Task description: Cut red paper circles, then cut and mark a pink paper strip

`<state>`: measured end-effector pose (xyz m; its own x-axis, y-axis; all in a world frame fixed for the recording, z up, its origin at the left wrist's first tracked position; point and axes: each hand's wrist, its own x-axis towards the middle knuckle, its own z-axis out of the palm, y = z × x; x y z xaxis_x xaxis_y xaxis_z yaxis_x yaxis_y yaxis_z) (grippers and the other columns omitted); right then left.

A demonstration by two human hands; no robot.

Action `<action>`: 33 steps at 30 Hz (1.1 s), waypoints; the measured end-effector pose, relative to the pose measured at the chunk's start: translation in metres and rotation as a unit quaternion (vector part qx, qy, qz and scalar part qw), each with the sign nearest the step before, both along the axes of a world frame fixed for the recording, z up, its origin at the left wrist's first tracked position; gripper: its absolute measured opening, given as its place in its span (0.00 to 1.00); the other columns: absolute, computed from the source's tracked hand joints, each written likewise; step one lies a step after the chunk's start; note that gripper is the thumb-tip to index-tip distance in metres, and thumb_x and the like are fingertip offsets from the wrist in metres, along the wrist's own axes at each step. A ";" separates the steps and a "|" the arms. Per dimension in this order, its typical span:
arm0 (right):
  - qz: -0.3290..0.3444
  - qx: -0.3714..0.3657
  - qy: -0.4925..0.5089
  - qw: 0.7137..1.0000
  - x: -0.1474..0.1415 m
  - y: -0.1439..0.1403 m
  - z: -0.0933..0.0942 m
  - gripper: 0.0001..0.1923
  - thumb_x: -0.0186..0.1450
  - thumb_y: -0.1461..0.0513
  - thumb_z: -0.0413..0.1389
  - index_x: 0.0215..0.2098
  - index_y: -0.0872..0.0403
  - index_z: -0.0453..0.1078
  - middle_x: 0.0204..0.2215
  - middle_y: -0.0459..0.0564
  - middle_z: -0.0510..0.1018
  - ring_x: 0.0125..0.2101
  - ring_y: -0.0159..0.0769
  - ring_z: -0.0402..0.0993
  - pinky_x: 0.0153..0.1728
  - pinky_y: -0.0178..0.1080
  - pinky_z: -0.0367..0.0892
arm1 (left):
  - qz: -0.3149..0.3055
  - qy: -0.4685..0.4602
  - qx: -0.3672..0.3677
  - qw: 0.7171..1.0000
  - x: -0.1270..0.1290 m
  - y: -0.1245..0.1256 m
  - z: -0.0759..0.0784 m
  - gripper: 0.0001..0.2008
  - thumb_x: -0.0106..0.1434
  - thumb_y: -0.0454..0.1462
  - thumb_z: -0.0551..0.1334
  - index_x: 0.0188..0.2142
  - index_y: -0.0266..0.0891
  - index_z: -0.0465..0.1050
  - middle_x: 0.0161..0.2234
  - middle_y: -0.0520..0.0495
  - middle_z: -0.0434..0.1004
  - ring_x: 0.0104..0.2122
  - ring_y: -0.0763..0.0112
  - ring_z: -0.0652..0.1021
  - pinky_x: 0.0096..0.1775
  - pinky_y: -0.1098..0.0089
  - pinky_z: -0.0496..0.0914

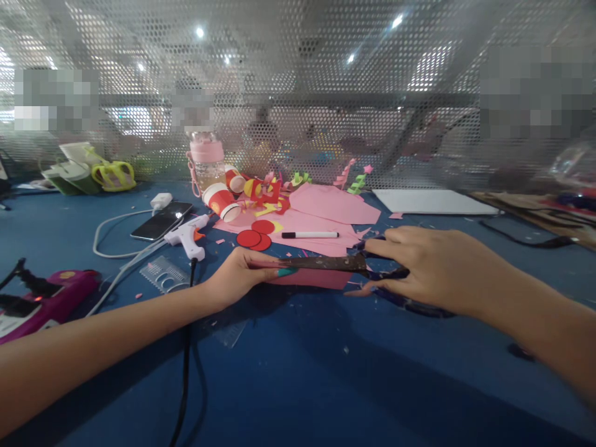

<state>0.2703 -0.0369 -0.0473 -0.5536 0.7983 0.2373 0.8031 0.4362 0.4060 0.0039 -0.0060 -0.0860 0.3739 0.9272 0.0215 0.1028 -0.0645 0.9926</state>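
Note:
My left hand [242,279] pinches one end of a folded-looking strip of pink paper [316,279], its green-nailed thumb lying along the near side. In my right hand [414,261] is a pair of scissors [344,263] with dark blue handles, fingers through the loops. Their dark blades point left and lie along the paper's upper edge, with the tips reaching my left fingers. The blades look nearly together, though how far the paper sits between them is hard to see. Just beyond are a white marker [316,235] with a black cap and red paper circles [249,238].
Behind lie pink sheets [330,205], red-and-white paper cups [222,203] and a pink-lidded bottle [207,161]. To the left are a hot glue gun [190,236] with a black cord, a phone [162,221], a clear stencil [162,275] and a purple power strip [60,298]. A white board [433,202] lies back right.

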 end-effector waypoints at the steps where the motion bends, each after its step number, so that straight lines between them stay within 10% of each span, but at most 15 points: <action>1: 0.000 0.000 0.002 1.000 0.000 0.000 0.000 0.15 0.57 0.53 0.57 0.37 0.52 0.74 0.23 0.51 0.76 0.27 0.45 0.76 0.21 0.38 0.64 | 0.001 -0.001 0.000 1.000 0.000 0.000 0.000 0.11 0.49 0.24 0.65 0.26 0.41 0.81 0.31 0.50 0.83 0.34 0.67 0.82 0.42 0.69 0.76; 33: 0.024 0.008 0.029 0.999 0.003 0.001 -0.007 0.15 0.59 0.54 0.54 0.41 0.51 0.73 0.23 0.50 0.75 0.25 0.44 0.74 0.20 0.38 0.61 | 0.007 0.000 -0.023 1.000 0.000 0.000 0.001 0.12 0.50 0.23 0.65 0.26 0.41 0.81 0.31 0.51 0.83 0.33 0.69 0.82 0.42 0.70 0.75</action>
<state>0.2729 -0.0364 -0.0539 -0.5759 0.7672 0.2823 0.8038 0.4683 0.3669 0.0044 -0.0059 -0.0849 0.3608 0.9324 -0.0203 0.1028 -0.0181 0.9945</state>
